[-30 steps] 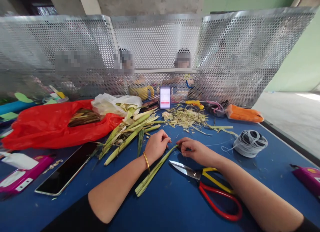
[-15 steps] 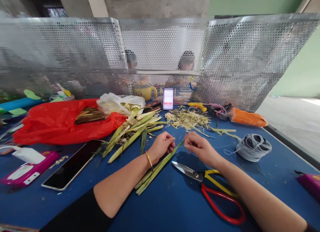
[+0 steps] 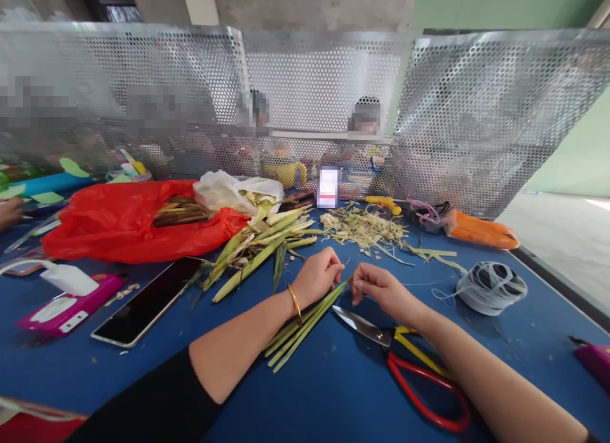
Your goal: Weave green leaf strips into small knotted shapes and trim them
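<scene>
Pressing fingertips together near the tips of the green strips (image 3: 312,322), the left hand (image 3: 317,278) and right hand (image 3: 376,287) probably steady them (what each pinches, I cannot tell); the strips lie beside the scissors (image 3: 365,327).

Red bag (image 3: 119,224), blue table (image 3: 343,392), yellow mug (image 3: 284,174), orange packet (image 3: 482,231), 1 red and 1 yellow scissor handle (image 3: 431,392)

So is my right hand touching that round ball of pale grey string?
Apart. The head view shows blue tabletop between the right hand and the round ball of pale grey string, off to its right.
</scene>
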`<state>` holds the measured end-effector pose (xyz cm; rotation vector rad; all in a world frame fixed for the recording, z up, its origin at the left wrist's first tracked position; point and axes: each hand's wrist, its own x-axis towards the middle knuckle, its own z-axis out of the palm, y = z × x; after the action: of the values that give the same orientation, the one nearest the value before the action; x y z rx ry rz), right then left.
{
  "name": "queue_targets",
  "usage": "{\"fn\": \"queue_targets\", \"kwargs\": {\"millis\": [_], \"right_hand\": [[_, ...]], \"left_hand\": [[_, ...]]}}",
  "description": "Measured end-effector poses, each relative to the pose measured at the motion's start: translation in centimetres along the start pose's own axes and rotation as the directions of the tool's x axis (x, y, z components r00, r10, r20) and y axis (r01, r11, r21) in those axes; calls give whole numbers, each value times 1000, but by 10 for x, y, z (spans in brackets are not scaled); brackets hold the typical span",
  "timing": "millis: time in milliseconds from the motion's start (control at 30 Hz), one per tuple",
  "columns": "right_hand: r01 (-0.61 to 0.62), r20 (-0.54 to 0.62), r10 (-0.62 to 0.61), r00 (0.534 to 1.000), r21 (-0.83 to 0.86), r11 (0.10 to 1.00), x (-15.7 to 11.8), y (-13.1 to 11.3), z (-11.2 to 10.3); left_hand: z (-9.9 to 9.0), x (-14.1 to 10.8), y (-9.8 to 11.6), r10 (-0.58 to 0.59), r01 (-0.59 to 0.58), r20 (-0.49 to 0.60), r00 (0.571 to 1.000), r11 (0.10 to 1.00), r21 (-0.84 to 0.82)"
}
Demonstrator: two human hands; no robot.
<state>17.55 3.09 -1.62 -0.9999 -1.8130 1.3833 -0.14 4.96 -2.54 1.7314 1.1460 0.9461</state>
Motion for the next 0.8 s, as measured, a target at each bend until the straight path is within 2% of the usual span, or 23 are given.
{"fn": "queue_targets", "kwargs": {"millis": [233, 300, 400, 467, 567, 700, 800], "right_hand": [[-36, 13, 37, 999, -32, 999, -2, -2, 1], [-44, 13, 45, 999, -26, 999, -2, -1, 1], [-39, 7, 39, 999, -14, 999, -2, -1, 1], [-13, -29, 12, 1000, -9, 1000, -2, -2, 1], [36, -103, -39, 994, -26, 999, -2, -3, 1], [13, -161, -19, 987, -38, 999, -3, -5, 3], [-16, -213, 6, 977, -46, 999, -3, -7, 4]], "left_hand": [[-1, -1, 0, -23, 22, 6, 1000, 998, 63], [-1, 0, 0, -62, 62, 13, 998, 998, 12], [0, 0, 1, -169, 175, 54, 984, 972, -154], [1, -1, 3, -238, 255, 96, 967, 932, -260], [2, -4, 7, -302, 339, 157, 940, 880, -332], [4, -7, 10, -340, 383, 188, 922, 874, -299], [5, -7, 9, -310, 360, 211, 927, 893, -269]]}}
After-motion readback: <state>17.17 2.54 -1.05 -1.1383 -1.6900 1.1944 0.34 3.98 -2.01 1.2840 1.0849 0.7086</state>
